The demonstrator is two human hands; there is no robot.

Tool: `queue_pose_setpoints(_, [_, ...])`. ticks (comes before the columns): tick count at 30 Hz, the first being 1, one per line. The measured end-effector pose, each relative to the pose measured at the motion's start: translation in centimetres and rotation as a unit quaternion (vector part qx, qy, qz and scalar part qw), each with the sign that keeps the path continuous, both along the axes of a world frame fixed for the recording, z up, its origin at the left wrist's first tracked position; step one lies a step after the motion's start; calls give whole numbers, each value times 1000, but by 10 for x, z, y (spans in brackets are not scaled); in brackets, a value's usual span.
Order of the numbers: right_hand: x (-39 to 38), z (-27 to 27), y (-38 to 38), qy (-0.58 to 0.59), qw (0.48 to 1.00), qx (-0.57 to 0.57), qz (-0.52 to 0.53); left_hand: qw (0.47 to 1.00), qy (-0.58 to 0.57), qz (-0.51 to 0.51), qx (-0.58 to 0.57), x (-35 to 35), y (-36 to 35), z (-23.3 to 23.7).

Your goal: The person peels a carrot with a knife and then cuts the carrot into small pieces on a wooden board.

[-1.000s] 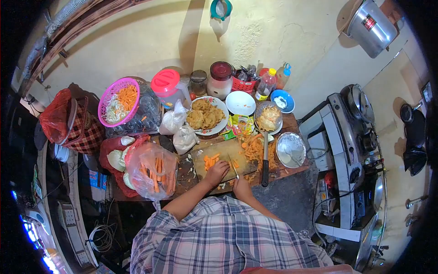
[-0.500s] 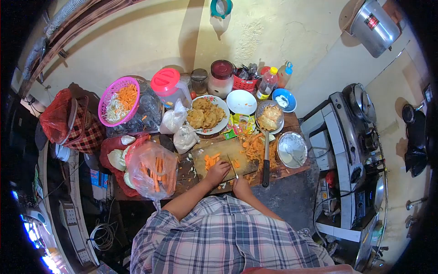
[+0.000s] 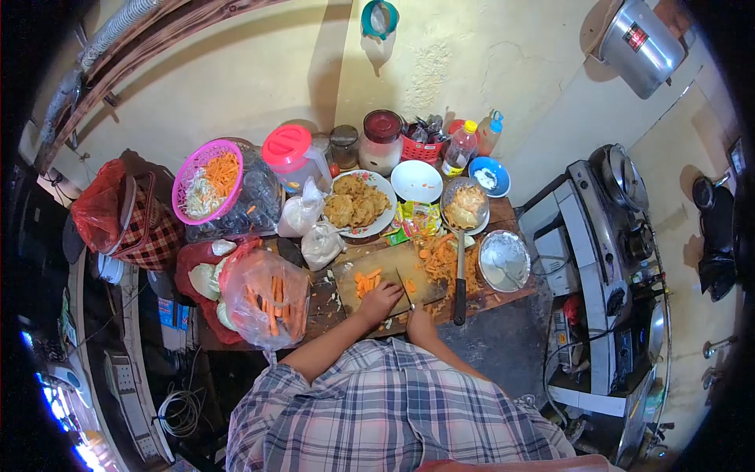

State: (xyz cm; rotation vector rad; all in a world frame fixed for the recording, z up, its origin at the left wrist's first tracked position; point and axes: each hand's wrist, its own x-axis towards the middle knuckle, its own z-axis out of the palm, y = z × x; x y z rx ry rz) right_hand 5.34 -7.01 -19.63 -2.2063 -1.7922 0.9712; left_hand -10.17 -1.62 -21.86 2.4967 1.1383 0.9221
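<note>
On the wooden cutting board [image 3: 351,302], my left hand [image 3: 381,300] is bent with its fingers pressed down on carrot, mostly hidden beneath them. Orange carrot pieces [image 3: 367,283] lie just beyond those fingers, and a few small cut bits [image 3: 410,286] sit on the far side of the blade. My right hand [image 3: 421,321] grips a knife [image 3: 404,288] by its handle, close to the board's near edge. The blade points away from me, a little right of my left hand. Orange peelings [image 3: 435,256] are heaped along the board's right side.
A clear bag of carrots [image 3: 267,303] rests at left beside cabbage [image 3: 206,279]. A pink basket [image 3: 185,206] holds shredded vegetables. Behind the board are a plate of fritters [image 3: 385,185], a white bowl [image 3: 417,181] and seasoning packets [image 3: 415,218]. A black-handled strainer [image 3: 460,291] and metal bowl [image 3: 504,259] stand right.
The knife blade has shifted slightly right and stands a bit farther from my left hand's fingers. My left hand stays in about the same place on the board.
</note>
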Motion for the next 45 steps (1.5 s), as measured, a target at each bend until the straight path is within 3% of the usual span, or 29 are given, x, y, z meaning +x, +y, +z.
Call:
queue_pose_setpoints(2, [1, 0, -2, 11, 998, 55, 1, 1000, 15, -13, -2, -2, 3, 4])
queue_pose_setpoints(4, [2, 3, 0, 22, 994, 109, 0, 996, -63, 50, -48, -9, 5, 25])
queue_pose_setpoints(5, [3, 4, 1, 17, 995, 97, 16, 996, -63, 48, -47, -12, 10, 35])
queue_pose_setpoints(7, [3, 16, 1, 13, 996, 84, 31, 977, -45, 188, -84, -21, 20, 48])
queue_pose_setpoints(9, [3, 29, 2, 33, 998, -6, 56, 972, -13, 197, -130, -28, 31, 45])
queue_pose_setpoints(11, [3, 32, 0, 50, 998, -7, 45, 963, 18, 205, -173, -31, 39, 37])
queue_pose_setpoints(17, [11, 8, -3, 57, 998, 31, 20, 961, 32, 195, -196, -30, 51, 29])
queue_pose_setpoints(19, [10, 10, -2, 71, 996, 52, 11, 977, -47, 123, -168, -26, 46, 46])
queue_pose_setpoints(22, [8, 22, 0, 69, 997, 17, -7, 983, -67, 35, -168, -10, 29, 59])
queue_pose_setpoints(26, [7, 33, 2, 43, 999, 7, 0, 990, -38, -27, -134, -3, 18, 23])
queue_pose_setpoints(28, [6, 36, 2, 39, 999, -3, 2, 995, -42, -67, -57, -8, 18, 17])
queue_pose_setpoints(34, [7, 23, -2, 42, 998, 10, 35, 997, 40, -27, -66, -16, 13, 19])
queue_pose_setpoints(41, [7, 27, -5, 48, 998, 8, 49, 997, 21, -26, -66, -15, 13, 20])
queue_pose_setpoints(45, [9, 19, -6, 79, 992, 62, 70, 999, 18, -23, 13, -16, 4, 16])
